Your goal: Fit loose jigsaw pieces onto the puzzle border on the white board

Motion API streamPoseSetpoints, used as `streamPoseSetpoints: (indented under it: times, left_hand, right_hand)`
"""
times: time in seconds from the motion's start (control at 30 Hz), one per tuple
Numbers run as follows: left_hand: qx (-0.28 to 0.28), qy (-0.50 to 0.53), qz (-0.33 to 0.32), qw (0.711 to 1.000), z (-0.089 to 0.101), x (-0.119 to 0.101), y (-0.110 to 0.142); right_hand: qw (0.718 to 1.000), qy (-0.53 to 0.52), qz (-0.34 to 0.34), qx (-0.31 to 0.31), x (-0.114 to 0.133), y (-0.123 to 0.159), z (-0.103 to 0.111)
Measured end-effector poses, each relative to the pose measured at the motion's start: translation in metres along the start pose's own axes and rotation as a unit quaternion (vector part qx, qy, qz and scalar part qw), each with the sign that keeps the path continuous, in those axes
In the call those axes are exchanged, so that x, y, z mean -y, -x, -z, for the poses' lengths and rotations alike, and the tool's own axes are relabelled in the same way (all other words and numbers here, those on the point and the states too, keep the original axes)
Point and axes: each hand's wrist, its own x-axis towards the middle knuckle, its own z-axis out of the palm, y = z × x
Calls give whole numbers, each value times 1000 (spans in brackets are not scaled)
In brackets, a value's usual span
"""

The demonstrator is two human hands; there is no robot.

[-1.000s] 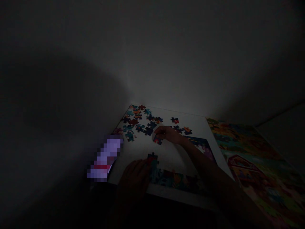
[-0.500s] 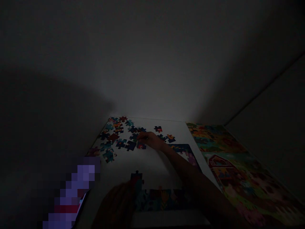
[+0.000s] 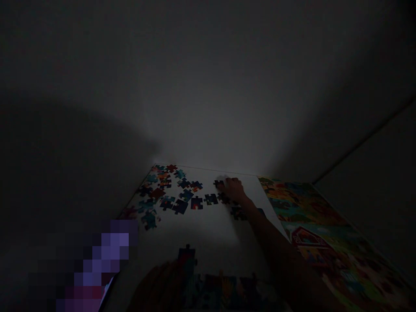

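Right hand (image 3: 233,190) shifted rightward.

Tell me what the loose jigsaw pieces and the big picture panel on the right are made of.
The loose jigsaw pieces look like printed pressed card: thin, flat, with die-cut tabs, though dim light hides their edges and finish. The picture panel is probably card too, given its flat printed face and straight edges; its finish is unclear.
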Motion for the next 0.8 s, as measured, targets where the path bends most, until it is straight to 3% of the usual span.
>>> streamPoseSetpoints:
  times: [0.07,0.23,0.5,0.63,0.8]
  left_hand:
    - [10,-13,-4,1000,2,-3,-2]
    - [9,-4,62,998,3,-15,-2]
    - [5,-12,40,999,21,-16,-19]
    - [14,18,66,998,22,-19,-22]
    - [18,25,83,996,20,-23,-19]
  right_hand:
    - [1000,24,-15,10,-5,-1,-1]
    - [998,23,-31,43,-3,-9,0]
    - [998,-26,-40,47,1,-7,-4]
    - [995,-78,-35,50,7,-10,-6]
    - [977,-192,27,89,21,2,16]
